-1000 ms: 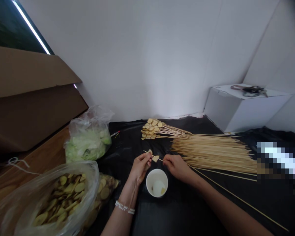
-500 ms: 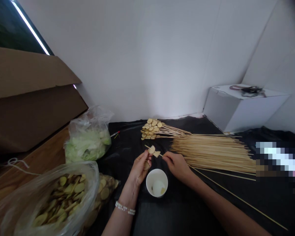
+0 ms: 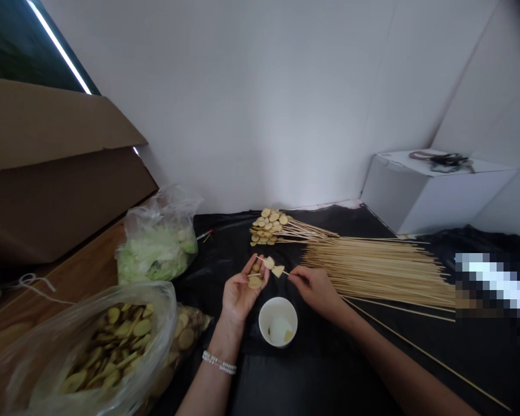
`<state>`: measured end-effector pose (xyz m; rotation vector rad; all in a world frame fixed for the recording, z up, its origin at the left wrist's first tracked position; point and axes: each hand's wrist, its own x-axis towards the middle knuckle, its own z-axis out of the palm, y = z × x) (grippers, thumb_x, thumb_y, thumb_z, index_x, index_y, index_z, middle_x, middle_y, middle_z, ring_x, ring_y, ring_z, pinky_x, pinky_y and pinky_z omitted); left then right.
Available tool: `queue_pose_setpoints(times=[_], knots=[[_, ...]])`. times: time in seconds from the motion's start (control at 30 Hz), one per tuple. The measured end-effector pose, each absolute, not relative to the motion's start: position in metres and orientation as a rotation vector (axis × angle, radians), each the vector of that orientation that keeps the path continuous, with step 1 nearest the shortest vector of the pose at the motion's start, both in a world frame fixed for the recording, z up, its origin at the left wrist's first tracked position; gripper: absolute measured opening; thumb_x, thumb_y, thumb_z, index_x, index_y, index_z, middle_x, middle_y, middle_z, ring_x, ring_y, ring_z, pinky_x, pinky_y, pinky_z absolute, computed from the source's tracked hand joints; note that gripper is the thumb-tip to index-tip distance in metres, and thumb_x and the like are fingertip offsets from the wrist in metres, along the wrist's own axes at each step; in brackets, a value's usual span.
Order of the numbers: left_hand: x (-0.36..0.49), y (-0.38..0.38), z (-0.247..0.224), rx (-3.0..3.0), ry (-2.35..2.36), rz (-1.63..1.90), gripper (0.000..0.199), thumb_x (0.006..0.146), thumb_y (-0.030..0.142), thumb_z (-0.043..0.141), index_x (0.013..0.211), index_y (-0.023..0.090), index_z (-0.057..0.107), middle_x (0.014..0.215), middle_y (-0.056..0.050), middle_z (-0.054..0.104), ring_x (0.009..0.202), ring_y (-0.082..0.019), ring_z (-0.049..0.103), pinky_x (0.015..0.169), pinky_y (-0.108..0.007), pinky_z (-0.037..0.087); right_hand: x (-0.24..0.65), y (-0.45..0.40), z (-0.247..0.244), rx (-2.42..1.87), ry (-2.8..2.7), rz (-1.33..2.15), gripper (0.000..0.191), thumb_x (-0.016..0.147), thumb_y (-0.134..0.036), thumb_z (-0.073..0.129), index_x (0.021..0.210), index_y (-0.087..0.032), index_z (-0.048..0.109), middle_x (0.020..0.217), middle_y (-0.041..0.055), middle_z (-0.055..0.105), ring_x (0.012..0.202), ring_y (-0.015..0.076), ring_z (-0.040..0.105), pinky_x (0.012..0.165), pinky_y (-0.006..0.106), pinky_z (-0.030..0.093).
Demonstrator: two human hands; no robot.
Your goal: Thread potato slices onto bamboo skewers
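A thin stick (image 3: 285, 273), near the middle of the frame, carries two pale slices (image 3: 278, 271) pushed onto it, with its tip pointing to the upper left. The right hand (image 3: 315, 288) pinches the stick's lower end between thumb and fingers. The left hand (image 3: 237, 299) is palm up with its fingers loosely spread, loose slices (image 3: 255, 283) resting in it, and the stick's tip is close to its fingertips; whether they touch cannot be told. Two strands of a beaded bracelet (image 3: 219, 362) circle the left wrist.

Just below the hands, a white cup (image 3: 281, 310) holds a small yellowish piece. Above the hands lies a bunch of filled skewers (image 3: 268, 226), slices toward the left. Right of centre, bare sticks (image 3: 379, 267) lie in a broad pile on the black-covered surface (image 3: 303, 381), and one long stick (image 3: 433, 359) slants toward the lower right corner.

At the lower left stands an open plastic bag (image 3: 170, 306) of slices; above it sits a bag of pale green leaves (image 3: 156, 254). A cardboard box (image 3: 60, 124) fills the upper left, and a white box (image 3: 396, 193) stands at right.
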<state>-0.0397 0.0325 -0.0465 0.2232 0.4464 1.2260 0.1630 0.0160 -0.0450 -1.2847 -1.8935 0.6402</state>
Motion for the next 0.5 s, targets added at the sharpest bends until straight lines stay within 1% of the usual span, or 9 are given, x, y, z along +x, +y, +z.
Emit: queue_pose_setpoints(times=[0.1,0.2,0.37,0.5], knots=[[-0.0356,0.031,-0.0468,0.293,0.491,1.228,0.084,0.049,-0.009,0.038,0.129,0.013,0.052,0.123,-0.015,0.06,0.117,-0.024,0.054,0.099,-0.04,0.044,0.1645,0.0173,-0.0454,-1.3,-1.879,0.635,0.023,0.087,-0.03,0.047,0.076,-0.02,0.065,0.068,0.0007,0.065,0.063,0.0142,0.056,0.062,0.024,0.037],[-0.0326,0.0311,-0.0473,0.305,0.55,1.225,0.086,0.05,-0.012,0.036,0.131,0.015,0.05,0.119,-0.013,0.061,0.113,-0.022,0.057,0.098,-0.04,0.046,0.1651,0.0176,-0.0453,-1.305,-1.88,0.639,0.024,0.087,-0.03,0.047,0.076,-0.02,0.065,0.067,0.0008,0.065,0.061,0.0141,0.056,0.06,0.024,0.037],[-0.0313,0.0331,-0.0489,0.288,0.599,1.215,0.07,0.063,-0.011,0.04,0.128,0.013,0.051,0.116,-0.015,0.062,0.108,-0.022,0.06,0.095,-0.039,0.048,0.1642,0.0171,-0.0447,-1.307,-1.884,0.631,0.022,0.087,-0.029,0.048,0.076,-0.02,0.065,0.066,0.0001,0.064,0.06,0.0133,0.055,0.059,0.023,0.036],[-0.0296,0.0343,-0.0483,0.258,0.646,1.202,0.049,0.076,-0.003,0.046,0.122,0.012,0.055,0.113,-0.015,0.063,0.102,-0.021,0.063,0.09,-0.036,0.052,0.1641,0.0183,-0.046,-1.303,-1.891,0.631,0.022,0.087,-0.028,0.047,0.076,-0.02,0.065,0.067,0.0006,0.065,0.061,0.0133,0.055,0.06,0.023,0.037]])
